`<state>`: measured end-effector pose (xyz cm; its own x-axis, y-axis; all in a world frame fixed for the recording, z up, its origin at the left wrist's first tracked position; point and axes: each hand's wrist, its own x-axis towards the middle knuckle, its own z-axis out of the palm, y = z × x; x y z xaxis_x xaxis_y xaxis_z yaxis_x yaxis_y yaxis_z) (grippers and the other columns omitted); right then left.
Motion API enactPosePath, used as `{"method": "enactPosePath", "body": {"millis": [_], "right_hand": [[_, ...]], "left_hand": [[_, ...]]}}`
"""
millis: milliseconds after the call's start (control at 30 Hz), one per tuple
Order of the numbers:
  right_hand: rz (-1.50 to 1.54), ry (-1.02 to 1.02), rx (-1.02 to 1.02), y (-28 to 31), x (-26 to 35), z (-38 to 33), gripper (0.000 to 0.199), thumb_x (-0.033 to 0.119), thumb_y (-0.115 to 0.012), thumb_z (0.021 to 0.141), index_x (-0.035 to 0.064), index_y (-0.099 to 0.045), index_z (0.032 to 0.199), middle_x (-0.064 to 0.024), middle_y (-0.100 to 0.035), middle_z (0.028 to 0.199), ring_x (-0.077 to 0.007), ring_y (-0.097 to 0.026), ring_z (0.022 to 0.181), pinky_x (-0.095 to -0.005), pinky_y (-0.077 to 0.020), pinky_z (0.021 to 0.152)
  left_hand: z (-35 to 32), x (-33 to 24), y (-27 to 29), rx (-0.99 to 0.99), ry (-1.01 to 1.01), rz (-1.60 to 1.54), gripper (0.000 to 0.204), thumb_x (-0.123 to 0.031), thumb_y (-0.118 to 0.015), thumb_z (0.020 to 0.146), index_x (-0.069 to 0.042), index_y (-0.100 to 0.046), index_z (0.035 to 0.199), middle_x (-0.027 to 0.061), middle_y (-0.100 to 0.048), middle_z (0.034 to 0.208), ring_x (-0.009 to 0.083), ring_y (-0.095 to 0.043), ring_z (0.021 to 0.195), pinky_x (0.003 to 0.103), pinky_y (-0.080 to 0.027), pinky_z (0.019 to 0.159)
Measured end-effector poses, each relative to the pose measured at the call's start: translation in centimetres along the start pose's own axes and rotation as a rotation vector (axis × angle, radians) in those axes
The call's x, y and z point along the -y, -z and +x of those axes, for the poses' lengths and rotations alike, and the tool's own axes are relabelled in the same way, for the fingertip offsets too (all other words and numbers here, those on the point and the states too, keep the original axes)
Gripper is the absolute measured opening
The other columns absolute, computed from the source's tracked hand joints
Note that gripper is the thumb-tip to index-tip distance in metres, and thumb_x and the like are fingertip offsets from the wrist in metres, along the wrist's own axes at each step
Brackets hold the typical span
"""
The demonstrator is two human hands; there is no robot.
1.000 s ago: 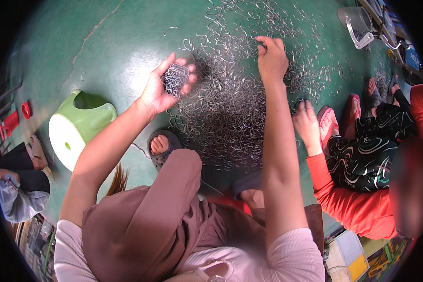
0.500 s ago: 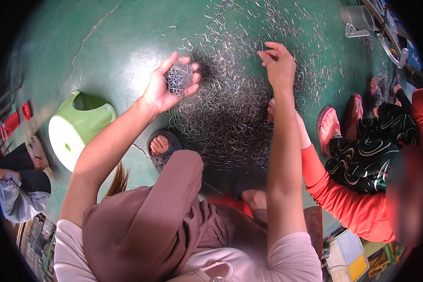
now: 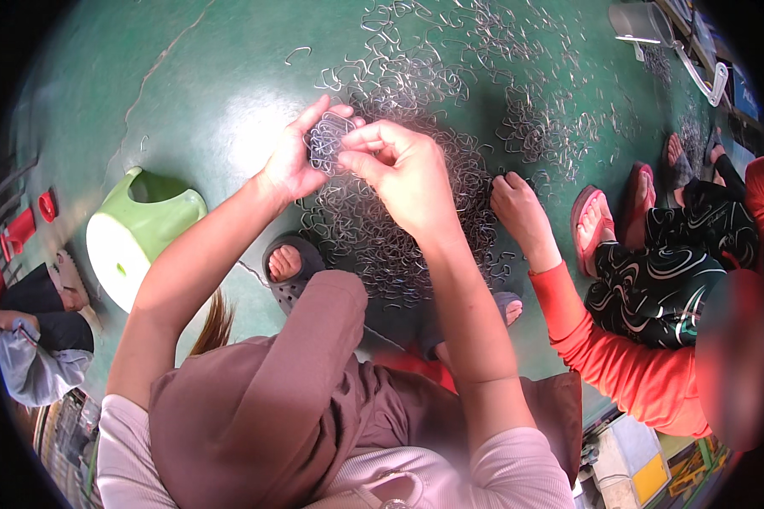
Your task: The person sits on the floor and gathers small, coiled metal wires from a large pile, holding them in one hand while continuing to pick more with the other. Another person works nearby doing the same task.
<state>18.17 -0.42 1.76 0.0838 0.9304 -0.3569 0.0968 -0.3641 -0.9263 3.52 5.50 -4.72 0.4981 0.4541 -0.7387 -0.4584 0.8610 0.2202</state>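
Note:
In my left hand (image 3: 293,161), palm up with curled fingers, lies a bundle of bent metal wire hooks (image 3: 327,144). My right hand (image 3: 403,174) has come right up to it. Its thumb and forefinger are pinched together at the right edge of the bundle, and whatever they grip is hidden there. Below both hands a large heap of loose wire hooks (image 3: 382,246) spreads over the green floor (image 3: 229,59). A co-worker's hand (image 3: 518,208), at the end of a red sleeve, reaches to the right edge of the heap.
A green plastic stool (image 3: 165,225) lies on its side at the left. To the right are the co-worker's feet in red sandals (image 3: 590,229). A clear tub (image 3: 641,24) stands at the far right. Another person's leg (image 3: 42,288) shows at the left edge.
My right hand has moved left and nearer, from above the far part of the heap to the bundle in my left hand. The co-worker's hand, partly hidden before, now shows plainly.

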Motion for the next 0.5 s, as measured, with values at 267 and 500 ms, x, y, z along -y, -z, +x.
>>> {"method": "enactPosePath", "body": {"millis": [267,500], "right_hand": [[-0.604,-0.085,-0.442,5.4,-6.1,8.0,0.015,0.025,-0.066,0.077,0.0142,-0.068,0.087,-0.0076,-0.065,0.086,-0.0288,-0.062,0.083,-0.0394,-0.0484,0.072],[-0.757,-0.341,-0.329,5.9,-5.8,10.6,0.017,0.027,-0.067,0.076,0.0140,-0.068,0.086,-0.0091,-0.066,0.094,-0.0307,-0.063,0.088,-0.0410,-0.0497,0.078]], "left_hand": [[-0.7,-0.4,-0.4,0.071,0.058,0.034,0.029,-0.038,-0.042,0.095,-0.011,-0.051,0.088,0.0081,-0.054,0.090,0.0212,-0.055,0.077,0.029,-0.048,0.054],[-0.9,-0.8,1.1,0.134,0.051,-0.027,0.030,-0.038,-0.046,0.093,-0.009,-0.053,0.093,0.0103,-0.059,0.092,0.0228,-0.059,0.079,0.030,-0.050,0.056]]}}
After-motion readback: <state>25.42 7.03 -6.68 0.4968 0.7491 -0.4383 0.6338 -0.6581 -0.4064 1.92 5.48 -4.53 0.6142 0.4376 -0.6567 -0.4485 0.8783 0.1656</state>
